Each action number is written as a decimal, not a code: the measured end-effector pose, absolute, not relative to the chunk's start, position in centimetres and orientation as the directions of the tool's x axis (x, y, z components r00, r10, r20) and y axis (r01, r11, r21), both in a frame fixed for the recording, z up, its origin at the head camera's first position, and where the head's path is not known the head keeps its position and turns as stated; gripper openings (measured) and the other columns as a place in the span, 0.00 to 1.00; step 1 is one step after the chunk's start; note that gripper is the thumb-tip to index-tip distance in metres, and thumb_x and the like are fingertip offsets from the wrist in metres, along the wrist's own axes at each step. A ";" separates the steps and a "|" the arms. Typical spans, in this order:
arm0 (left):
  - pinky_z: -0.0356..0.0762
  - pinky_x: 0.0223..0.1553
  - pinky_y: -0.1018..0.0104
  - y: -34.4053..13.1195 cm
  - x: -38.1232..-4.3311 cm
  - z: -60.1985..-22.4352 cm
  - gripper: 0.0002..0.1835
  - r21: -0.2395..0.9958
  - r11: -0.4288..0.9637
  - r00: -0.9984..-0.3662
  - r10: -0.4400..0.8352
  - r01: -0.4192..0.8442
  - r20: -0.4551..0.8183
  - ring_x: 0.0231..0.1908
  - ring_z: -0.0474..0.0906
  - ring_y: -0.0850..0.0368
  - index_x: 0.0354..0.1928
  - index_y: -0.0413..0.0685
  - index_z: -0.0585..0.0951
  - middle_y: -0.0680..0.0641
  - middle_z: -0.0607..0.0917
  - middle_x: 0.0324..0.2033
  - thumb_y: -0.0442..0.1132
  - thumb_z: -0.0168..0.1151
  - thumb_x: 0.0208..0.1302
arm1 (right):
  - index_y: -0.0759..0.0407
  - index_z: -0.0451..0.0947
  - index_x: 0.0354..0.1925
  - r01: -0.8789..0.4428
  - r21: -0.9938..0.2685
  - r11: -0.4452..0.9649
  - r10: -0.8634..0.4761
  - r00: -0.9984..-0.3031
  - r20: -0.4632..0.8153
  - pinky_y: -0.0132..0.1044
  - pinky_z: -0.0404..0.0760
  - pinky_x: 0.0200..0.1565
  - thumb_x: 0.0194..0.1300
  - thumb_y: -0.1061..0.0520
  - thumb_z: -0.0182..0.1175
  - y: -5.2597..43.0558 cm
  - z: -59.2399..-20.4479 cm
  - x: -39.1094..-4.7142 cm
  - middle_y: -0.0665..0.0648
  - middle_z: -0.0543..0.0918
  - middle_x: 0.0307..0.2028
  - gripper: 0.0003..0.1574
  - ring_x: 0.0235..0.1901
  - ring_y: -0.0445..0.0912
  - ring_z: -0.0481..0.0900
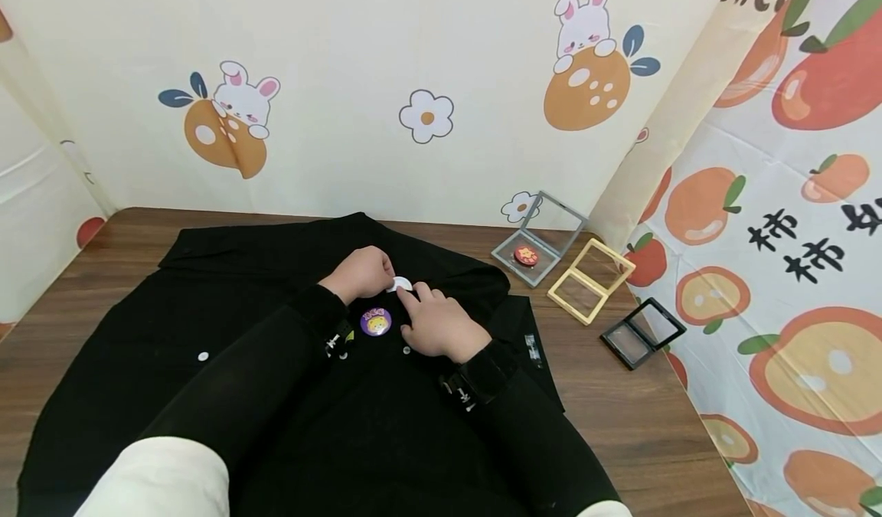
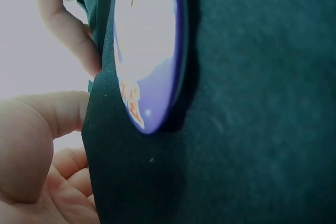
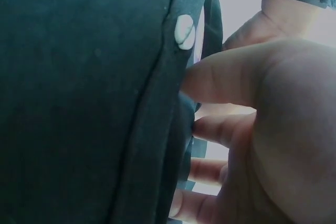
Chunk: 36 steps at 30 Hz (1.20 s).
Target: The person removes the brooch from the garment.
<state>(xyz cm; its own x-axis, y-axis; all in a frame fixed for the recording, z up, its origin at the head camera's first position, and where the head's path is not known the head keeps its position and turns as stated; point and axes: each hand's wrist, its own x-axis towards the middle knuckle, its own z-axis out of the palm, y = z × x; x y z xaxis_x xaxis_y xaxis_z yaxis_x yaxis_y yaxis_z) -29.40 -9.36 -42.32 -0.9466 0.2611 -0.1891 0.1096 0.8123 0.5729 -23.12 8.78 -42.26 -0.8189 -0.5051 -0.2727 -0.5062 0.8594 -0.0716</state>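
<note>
A black shirt (image 1: 276,394) lies spread on the wooden table. On it, a purple round badge (image 1: 375,322) with a yellow cartoon figure sits just below my hands; the left wrist view shows this purple badge (image 2: 152,93) close up, edge-on. A white round badge (image 1: 400,283) lies between my hands, partly covered by fingers. My left hand (image 1: 361,273) has curled fingers and pinches its left edge; the fingertips are hidden. With an extended index finger, my right hand (image 1: 441,322) touches its lower edge. In the right wrist view, the right thumb (image 3: 226,80) meets the cloth.
To the right stand three opened clear-window cases: a grey case (image 1: 530,266) with a red round badge (image 1: 526,256) inside, a yellow case (image 1: 582,293) and a black case (image 1: 630,348). White buttons (image 1: 203,356) dot the shirt. A patterned cloth (image 1: 344,157) hangs behind the table.
</note>
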 end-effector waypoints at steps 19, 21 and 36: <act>0.78 0.33 0.62 -9.6 -29.3 -42.3 0.06 0.567 0.812 -0.948 0.273 0.137 -0.161 0.30 0.80 0.54 0.34 0.44 0.86 0.48 0.85 0.30 0.36 0.63 0.68 | 0.45 0.47 0.84 -0.507 -0.117 0.854 -0.517 -0.800 -0.305 0.51 0.70 0.67 0.79 0.39 0.53 9.4 -41.8 -23.0 0.57 0.57 0.78 0.46 0.72 0.52 0.65; 0.78 0.33 0.62 -9.7 -29.4 -42.3 0.06 0.564 0.814 -0.949 0.273 0.141 -0.157 0.30 0.79 0.54 0.34 0.45 0.86 0.48 0.85 0.30 0.36 0.63 0.68 | 0.45 0.47 0.84 -0.510 -0.112 0.853 -0.518 -0.800 -0.302 0.51 0.70 0.67 0.78 0.39 0.53 9.4 -41.8 -23.1 0.56 0.57 0.78 0.46 0.72 0.52 0.65; 0.78 0.36 0.60 -10.3 -29.5 -42.5 0.05 0.583 0.803 -0.950 0.265 0.123 -0.163 0.32 0.79 0.53 0.36 0.44 0.86 0.47 0.85 0.33 0.35 0.63 0.68 | 0.44 0.45 0.84 -0.508 -0.104 0.855 -0.514 -0.801 -0.306 0.51 0.68 0.68 0.78 0.37 0.52 9.4 -42.0 -23.1 0.56 0.56 0.79 0.47 0.72 0.52 0.64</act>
<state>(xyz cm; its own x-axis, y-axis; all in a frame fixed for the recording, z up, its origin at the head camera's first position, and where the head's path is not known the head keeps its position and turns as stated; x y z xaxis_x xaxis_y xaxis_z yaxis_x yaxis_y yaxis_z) -29.48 -10.34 -42.53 -0.9504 0.2645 -0.1634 0.1233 0.8032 0.5828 -23.08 9.41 -42.02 -0.8015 -0.5137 -0.3061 -0.5083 0.8549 -0.1040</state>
